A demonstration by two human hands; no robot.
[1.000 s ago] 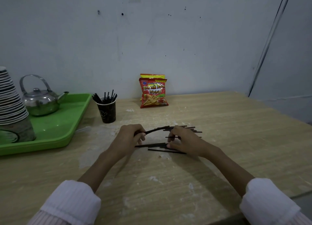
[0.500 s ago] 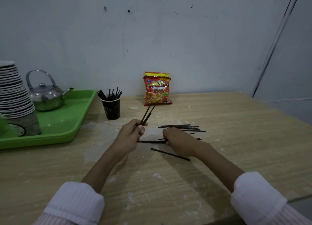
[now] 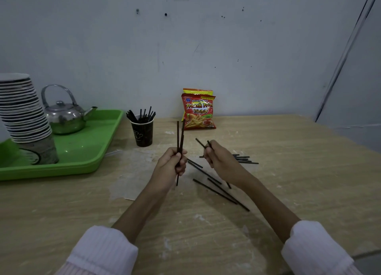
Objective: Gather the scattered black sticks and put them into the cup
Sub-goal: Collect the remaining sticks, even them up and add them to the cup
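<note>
Left fingers point(image 3: 181, 161) curl round a small held bundle point(image 3: 178, 134) of black sticks, 2 or 3, near upright, one end poking out below the left hand point(image 3: 170, 165). Right fingers point(image 3: 208, 152) pinch a right-hand pair point(image 3: 201, 143) of sticks, tips slanting up-left; the right hand point(image 3: 219, 161) is clear of the table point(image 3: 299, 182). Vs half a sec ago: the left bundle was tilted & lower, now it stands up; the right hand lay down on the scatter, now it's up w/ its own pick. So gathering looks mid-way, prob. a merge into one bundle next. Loose sticks point(image 3: 218, 190) lie by the right forearm, w/ a far cluster point(image 3: 246, 161) beyond the wrist: thin, straight, matte black. The cup point(image 3: 142, 134), dark & already holding sticks, stands ahead-left of the left hand, near the green tray point(image 3: 90, 151)
</note>
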